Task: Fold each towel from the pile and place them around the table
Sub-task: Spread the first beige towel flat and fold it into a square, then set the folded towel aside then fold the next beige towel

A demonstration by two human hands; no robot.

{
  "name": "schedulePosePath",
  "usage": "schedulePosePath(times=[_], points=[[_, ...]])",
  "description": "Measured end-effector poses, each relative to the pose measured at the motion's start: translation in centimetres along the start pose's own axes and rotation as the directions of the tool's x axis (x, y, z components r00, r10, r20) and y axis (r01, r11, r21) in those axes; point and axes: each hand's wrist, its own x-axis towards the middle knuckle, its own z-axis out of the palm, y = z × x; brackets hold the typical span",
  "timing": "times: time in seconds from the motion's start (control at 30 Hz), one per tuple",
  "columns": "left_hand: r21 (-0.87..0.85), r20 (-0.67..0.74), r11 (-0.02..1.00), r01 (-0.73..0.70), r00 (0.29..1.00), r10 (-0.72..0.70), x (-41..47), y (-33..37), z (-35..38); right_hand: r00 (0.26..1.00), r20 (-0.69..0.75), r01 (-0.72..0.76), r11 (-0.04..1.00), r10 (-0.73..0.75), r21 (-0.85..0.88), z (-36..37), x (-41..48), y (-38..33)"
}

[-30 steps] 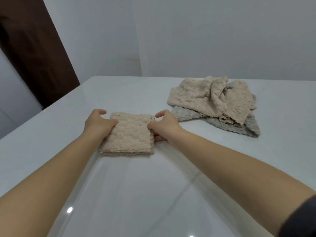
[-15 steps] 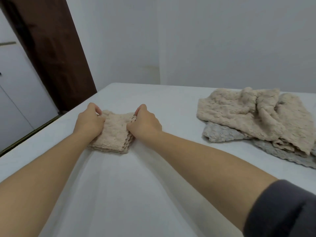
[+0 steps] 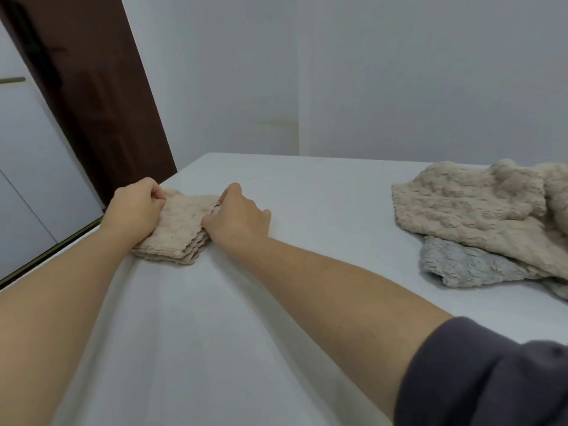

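Observation:
A folded beige towel [image 3: 179, 229] lies near the left edge of the white table [image 3: 307, 210]. My left hand [image 3: 135, 207] grips its left side with curled fingers. My right hand [image 3: 238, 215] grips its right side, fingers curled over the stacked edges. At the right lies the pile of unfolded towels: a crumpled beige towel [image 3: 479, 207] on top of a grey towel [image 3: 473, 265], partly cut off by the frame's edge.
The table's left edge [image 3: 76, 238] runs just beside the folded towel. A dark brown door frame [image 3: 92, 96] and a pale cabinet stand beyond it at the left. Grey walls rise behind the table.
Both hands have carried the folded towel leftward, from the table's middle toward its left edge. The view has turned left, so the pile now sits at the far right.

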Motion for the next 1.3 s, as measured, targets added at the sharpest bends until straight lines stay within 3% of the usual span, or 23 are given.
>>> schedulePosePath(times=[0.1, 0.2, 0.3, 0.37, 0.43, 0.83, 0.93, 1.03, 1.3], points=[[0.085, 0.042, 0.996, -0.039, 0.998, 0.036, 0.5, -0.6, -0.3, 0.999, -0.015, 0.032, 0.999, -0.033, -0.044, 0.7, 0.2, -0.5], [0.142, 0.158, 0.987, -0.080, 0.986, 0.057, 0.2, -0.1, -0.6, 0.961, -0.110, 0.226, 0.949, -0.255, -0.220, 0.5, 0.1, 0.0], [0.117, 0.301, 0.981, -0.152, 0.947, 0.111, -0.9, 0.5, -0.5, 0.906, 0.185, 0.421, 0.858, -0.381, -0.294, 0.3, 0.1, 0.5], [0.124, 0.399, 0.977, -0.175, 0.910, 0.113, -1.4, -0.1, -0.1, 0.880, 0.365, 0.426, 0.846, -0.304, -0.321, 1.0, 0.0, 0.7], [0.175, 0.457, 0.964, -0.199, 0.884, 0.099, -1.8, -0.8, 0.2, 0.878, 0.426, 0.388, 0.846, -0.219, -0.365, 1.6, -0.2, 0.7], [0.291, 0.451, 0.933, -0.213, 0.890, 0.063, -3.1, 0.3, -0.1, 0.868, 0.466, 0.368, 0.854, -0.173, -0.368, 0.3, -0.5, 0.5], [0.348, 0.265, 0.906, -0.241, 0.952, 0.151, -3.8, 0.8, -0.6, 0.878, 0.435, 0.360, 0.873, -0.198, -0.328, -1.6, -1.6, 1.8], [0.346, 0.131, 0.900, -0.266, 0.963, 0.235, -5.3, 3.7, -1.7, 0.882, 0.405, 0.390, 0.856, -0.240, -0.340, -4.9, -3.6, 3.9], [0.121, 0.243, 0.884, -0.452, 0.877, 0.415, -14.1, 16.7, -1.4, 0.946, 0.290, 0.277, 0.823, -0.143, -0.497, -15.9, -11.5, 10.9]])
